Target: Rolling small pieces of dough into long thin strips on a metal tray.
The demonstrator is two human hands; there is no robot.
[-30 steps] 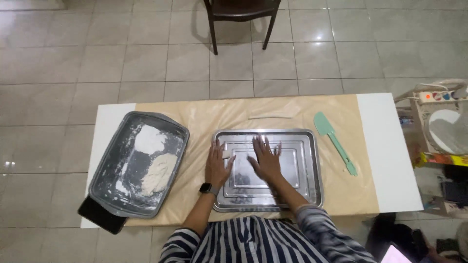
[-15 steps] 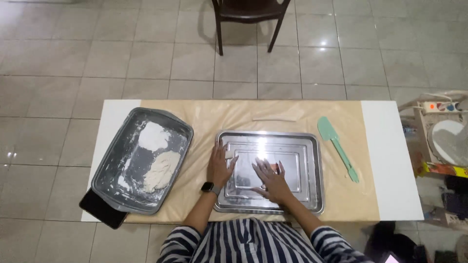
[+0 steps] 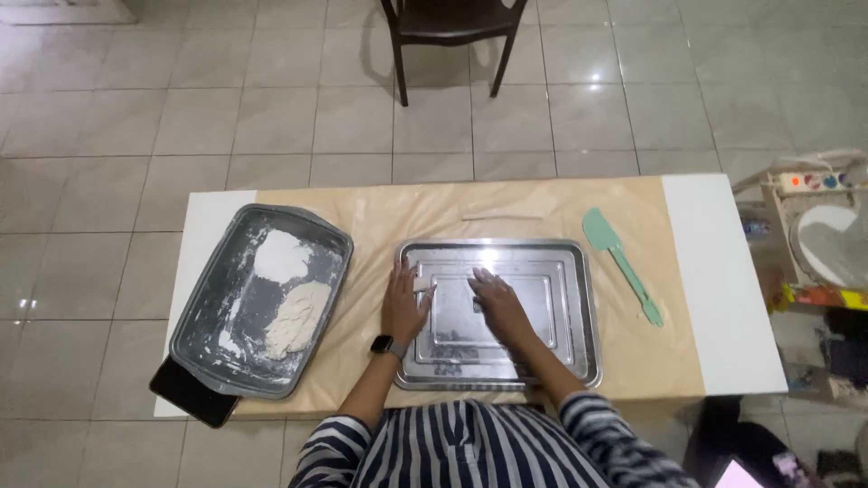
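Room: tiled floor, dark chair (image 3: 452,27) at 12 o'clock | Surface: white table (image 3: 714,298) wearing tan paper, steel tray (image 3: 533,361) lying centre, floury grey pan (image 3: 262,298) at 9, green spatula (image 3: 622,262) at 3 | left hand (image 3: 404,303) resting flat on tray's left rim, fingers spread | right hand (image 3: 495,303) pressing tray floor, fingers loosely extended.

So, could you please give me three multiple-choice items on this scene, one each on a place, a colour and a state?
1. Where do both hands rest?
A. on the steel tray
B. on the grey pan
C. on the chair

2. What colour is the spatula?
A. red
B. mint green
C. black

3. What does the grey pan hold?
A. nothing
B. water
C. dough and flour

Answers:
1 A: the left hand and right hand lie on the steel tray.
2 B: the spatula is mint green.
3 C: pale dough and flour lie in the grey pan.
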